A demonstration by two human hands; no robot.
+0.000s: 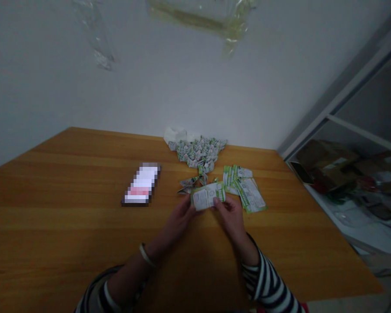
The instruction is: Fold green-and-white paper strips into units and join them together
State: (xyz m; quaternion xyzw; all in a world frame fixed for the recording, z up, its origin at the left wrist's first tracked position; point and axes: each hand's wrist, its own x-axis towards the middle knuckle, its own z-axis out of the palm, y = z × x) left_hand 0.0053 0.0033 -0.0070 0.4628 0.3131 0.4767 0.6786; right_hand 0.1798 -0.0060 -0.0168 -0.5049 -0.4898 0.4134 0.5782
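A flat green-and-white printed packet (pixel 203 198) is held up over the table between my two hands. My left hand (pixel 182 214) grips its left end, with some of the fingers hidden behind it. With the thumb pressed on the front near the lower right corner, my right hand (pixel 230 214) pinches the other end. Just beyond the packet lie a few folded printed pieces (pixel 187 184). Several more flat packets (pixel 249 194) overlap on the table to the right of my right hand.
A heap of small folded printed pieces (pixel 198 152) lies near the wall, beside crumpled white material (pixel 175 134). A phone with a lit screen (pixel 142 184) rests on the wooden table (pixel 68 208) at left. Shelves at right hold cardboard boxes (pixel 326 163).
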